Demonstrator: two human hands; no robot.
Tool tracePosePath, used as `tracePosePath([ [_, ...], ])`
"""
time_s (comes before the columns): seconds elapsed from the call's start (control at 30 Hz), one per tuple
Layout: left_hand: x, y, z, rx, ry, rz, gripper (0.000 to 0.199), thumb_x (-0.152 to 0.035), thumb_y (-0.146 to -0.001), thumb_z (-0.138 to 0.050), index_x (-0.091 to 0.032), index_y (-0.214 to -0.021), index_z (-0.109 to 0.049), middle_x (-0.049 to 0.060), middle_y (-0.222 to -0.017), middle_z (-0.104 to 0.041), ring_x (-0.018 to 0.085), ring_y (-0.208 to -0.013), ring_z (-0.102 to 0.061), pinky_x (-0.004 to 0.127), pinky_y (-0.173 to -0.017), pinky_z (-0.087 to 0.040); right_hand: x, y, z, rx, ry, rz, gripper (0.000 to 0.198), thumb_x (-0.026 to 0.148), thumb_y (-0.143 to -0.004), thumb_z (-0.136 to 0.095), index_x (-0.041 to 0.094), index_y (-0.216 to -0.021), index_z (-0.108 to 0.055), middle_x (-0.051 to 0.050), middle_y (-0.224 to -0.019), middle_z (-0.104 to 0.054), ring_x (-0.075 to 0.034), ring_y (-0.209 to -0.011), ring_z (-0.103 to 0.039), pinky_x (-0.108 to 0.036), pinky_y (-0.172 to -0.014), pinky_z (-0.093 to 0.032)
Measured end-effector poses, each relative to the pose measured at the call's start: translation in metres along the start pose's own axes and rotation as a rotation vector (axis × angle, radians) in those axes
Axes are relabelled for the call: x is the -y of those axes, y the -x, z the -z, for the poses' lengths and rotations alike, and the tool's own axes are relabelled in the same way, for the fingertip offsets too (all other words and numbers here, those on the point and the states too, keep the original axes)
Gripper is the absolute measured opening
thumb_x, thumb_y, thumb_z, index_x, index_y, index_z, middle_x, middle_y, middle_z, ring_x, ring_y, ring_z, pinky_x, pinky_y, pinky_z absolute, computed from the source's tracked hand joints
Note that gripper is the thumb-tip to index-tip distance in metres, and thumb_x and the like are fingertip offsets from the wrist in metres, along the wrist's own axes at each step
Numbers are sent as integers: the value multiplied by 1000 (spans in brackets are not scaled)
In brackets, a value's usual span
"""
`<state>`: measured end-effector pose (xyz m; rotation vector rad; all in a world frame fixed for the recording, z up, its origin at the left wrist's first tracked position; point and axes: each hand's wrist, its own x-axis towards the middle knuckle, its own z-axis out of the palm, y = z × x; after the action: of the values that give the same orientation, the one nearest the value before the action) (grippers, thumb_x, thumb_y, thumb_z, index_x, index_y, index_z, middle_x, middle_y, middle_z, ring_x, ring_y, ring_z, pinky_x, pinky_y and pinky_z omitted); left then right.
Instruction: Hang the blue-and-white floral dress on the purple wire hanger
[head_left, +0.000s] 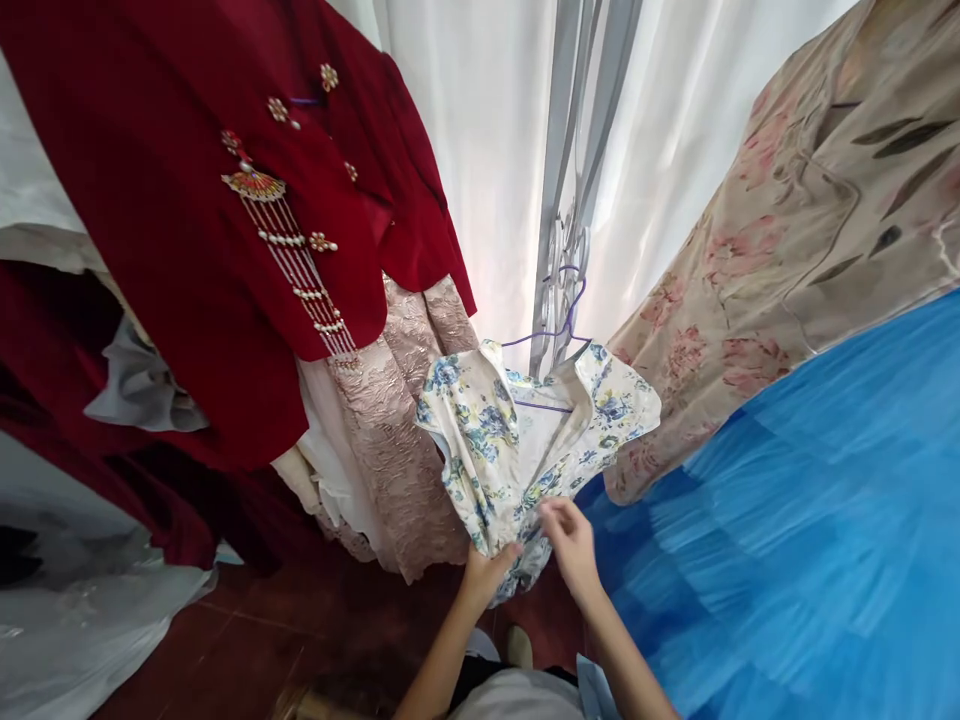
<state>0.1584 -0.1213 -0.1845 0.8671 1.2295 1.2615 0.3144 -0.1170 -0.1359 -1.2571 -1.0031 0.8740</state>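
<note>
A white dress [480, 430] with blue and yellow flowers hangs in front of me on a thin purple hanger [574, 310]. Its front neckline falls open in a V, showing the pale inside of the back. My left hand [491, 570] is closed on the cloth at the dress's waist, thumb in front and the other fingers hidden behind. Just to the right, my right hand [568, 535] has its fingers curled together at the dress's front edge. What lies between those fingertips is too small to make out.
A dark red jacket [352, 230] with a beaded tassel hangs at left over a pink brocade skirt [420, 440]. On the right are a beige floral garment [720, 270] and a blue ruffled skirt [810, 520]. White hangers [559, 255] hang on grey straps before a white curtain [480, 120].
</note>
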Motion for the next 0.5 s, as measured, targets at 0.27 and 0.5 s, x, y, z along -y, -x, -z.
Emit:
tracePosePath([
  [0.27,-10,5,2,158,-122,-167,62,-43,-70,-81,-19,-126,-67,13,-141,-63,32,-137,-54,43,-121,-36,32,-8,-24,336,161,-95,30,46,-80,-69,21,-67,-58,2,-51,-55,-13,-48,-46,-26,-50,-31],
  [0.5,-20,-8,32,262,-338,-241,42,-42,-78,-73,-21,-115,-73,11,-126,-72,32,-127,-62,41,-117,-41,60,-2,-50,225,-377,-428,30,43,-66,-77,17,-63,-62,8,-41,-40,-4,-34,-20,-24,-39,-12],
])
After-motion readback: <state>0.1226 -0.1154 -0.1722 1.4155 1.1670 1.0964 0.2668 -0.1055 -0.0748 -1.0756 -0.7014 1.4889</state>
